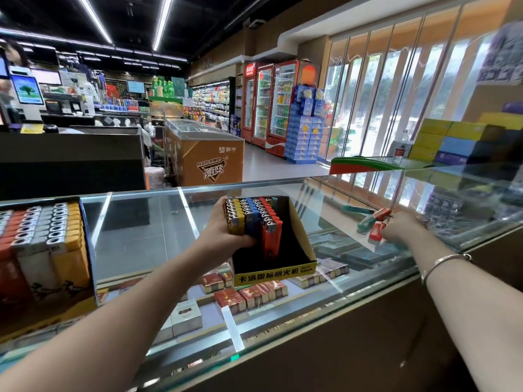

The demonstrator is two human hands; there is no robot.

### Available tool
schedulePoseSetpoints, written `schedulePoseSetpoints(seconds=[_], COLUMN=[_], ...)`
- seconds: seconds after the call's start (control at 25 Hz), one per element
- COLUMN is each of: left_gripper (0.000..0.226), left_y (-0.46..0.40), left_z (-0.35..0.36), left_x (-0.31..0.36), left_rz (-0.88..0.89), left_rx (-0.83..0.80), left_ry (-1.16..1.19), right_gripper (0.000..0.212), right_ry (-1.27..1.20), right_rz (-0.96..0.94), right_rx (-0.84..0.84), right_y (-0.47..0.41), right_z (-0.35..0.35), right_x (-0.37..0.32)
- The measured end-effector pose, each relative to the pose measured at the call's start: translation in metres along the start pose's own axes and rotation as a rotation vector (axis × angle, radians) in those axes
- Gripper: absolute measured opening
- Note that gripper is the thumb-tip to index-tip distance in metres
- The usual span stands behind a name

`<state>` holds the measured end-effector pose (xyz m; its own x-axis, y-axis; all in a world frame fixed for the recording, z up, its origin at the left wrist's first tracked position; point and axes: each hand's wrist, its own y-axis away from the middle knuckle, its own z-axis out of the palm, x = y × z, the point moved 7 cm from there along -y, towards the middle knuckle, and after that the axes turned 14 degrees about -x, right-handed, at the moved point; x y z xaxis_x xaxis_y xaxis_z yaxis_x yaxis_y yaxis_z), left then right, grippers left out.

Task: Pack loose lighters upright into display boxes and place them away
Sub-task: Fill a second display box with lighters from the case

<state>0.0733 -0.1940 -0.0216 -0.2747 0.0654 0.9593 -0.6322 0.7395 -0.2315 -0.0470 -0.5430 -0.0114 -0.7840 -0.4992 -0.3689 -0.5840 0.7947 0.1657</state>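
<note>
Glass tabletop (147, 222), shop counter. Display box (294, 250) sits mid-tabletop, nearer the front edge: black inside, yellow front lip with black printed characters, tilted so the open face shows. Part filled. Lighters in it (252, 219) stand in rows against its left side: yellow, then blue, then red-orange, silver metal tops up; right part of the box bare black.

Left hand (226, 227) at the box's left side, fingers curled round the block of packed lighters, thumb under it.

Right hand (402, 227) out toward the tabletop's right edge, fingers pinching loose lighters (375, 226): red ones and a green one, fanned at angles, somewhat blurred. Silver bangle (444, 264) on that wrist.

Full display box (48, 244) at the left edge: red, white, yellow lighters packed upright. Cigarette packs (246, 297) visible under the glass.
</note>
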Motion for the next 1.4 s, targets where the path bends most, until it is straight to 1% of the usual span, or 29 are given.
schedulePoseSetpoints(seconds=[0.08,0.2,0.24,0.36,0.44,0.48,0.56,0.68,0.76,0.8,0.88,1.0,1.04,1.08,1.16,1.28,1.36,1.4], left_gripper=[0.079,0.076,0.077,0.079,0.079,0.079,0.080,0.080,0.082,0.083,0.084,0.084,0.084,0.084,0.083,0.080,0.076,0.075], left_y=[0.000,0.000,0.000,-0.002,-0.002,-0.002,-0.001,-0.002,-0.003,-0.003,-0.003,-0.003,-0.002,-0.002,-0.001,0.001,0.002,0.002], left_z=[0.000,0.000,0.000,-0.001,0.000,0.000,-0.001,-0.001,-0.001,-0.001,-0.001,-0.002,-0.002,-0.001,0.000,0.002,0.003,0.004], left_x=[0.000,-0.001,-0.001,-0.002,-0.001,-0.002,-0.002,-0.004,-0.005,-0.005,-0.006,-0.006,-0.006,-0.006,-0.004,0.000,0.001,0.001], left_rz=[-0.001,0.006,0.006,0.006,0.010,0.011,0.011,0.006,0.002,0.000,-0.001,0.003,0.004,0.005,0.007,0.029,0.035,0.035], left_rx=[-0.016,-0.012,-0.010,-0.011,-0.015,-0.016,-0.019,-0.026,-0.028,-0.031,-0.034,-0.021,-0.021,-0.024,-0.034,-0.055,-0.060,-0.061], left_ry=[0.014,0.025,0.030,0.032,0.028,0.028,0.024,0.021,0.022,0.025,0.030,0.013,0.013,0.018,0.036,0.084,0.088,0.078], right_gripper=[0.018,0.017,0.019,0.026,0.022,0.015,0.020,0.017,0.031,0.031,0.023,0.021,0.022,0.023,0.027,0.042,0.048,0.047], right_ry=[-0.068,-0.259,-0.299,-0.232,-0.178,-0.126,-0.013,0.007,-0.025,-0.046,-0.124,-0.394,-0.457,-0.470,-0.437,-0.317,-0.172,-0.116], right_rz=[0.007,-0.028,-0.044,-0.091,-0.117,-0.117,-0.078,-0.073,-0.056,-0.058,-0.062,-0.031,-0.021,-0.018,-0.046,-0.079,-0.056,-0.048], right_rx=[-0.003,0.116,0.107,-0.078,-0.166,-0.179,-0.180,-0.153,-0.117,-0.101,-0.062,0.020,0.038,0.044,0.056,0.039,-0.010,-0.068], right_y=[0.000,0.005,0.004,0.000,0.003,0.004,0.008,0.006,0.003,0.000,-0.004,-0.013,-0.015,-0.016,-0.016,-0.020,-0.025,-0.026], right_z=[0.000,-0.011,-0.012,0.004,0.014,0.016,0.017,0.016,0.015,0.015,0.013,0.007,0.007,0.009,0.015,0.022,0.023,0.023], right_x=[0.000,0.004,0.003,-0.012,-0.021,-0.025,-0.028,-0.031,-0.027,-0.024,-0.019,-0.008,-0.005,-0.006,-0.015,-0.033,-0.042,-0.046])
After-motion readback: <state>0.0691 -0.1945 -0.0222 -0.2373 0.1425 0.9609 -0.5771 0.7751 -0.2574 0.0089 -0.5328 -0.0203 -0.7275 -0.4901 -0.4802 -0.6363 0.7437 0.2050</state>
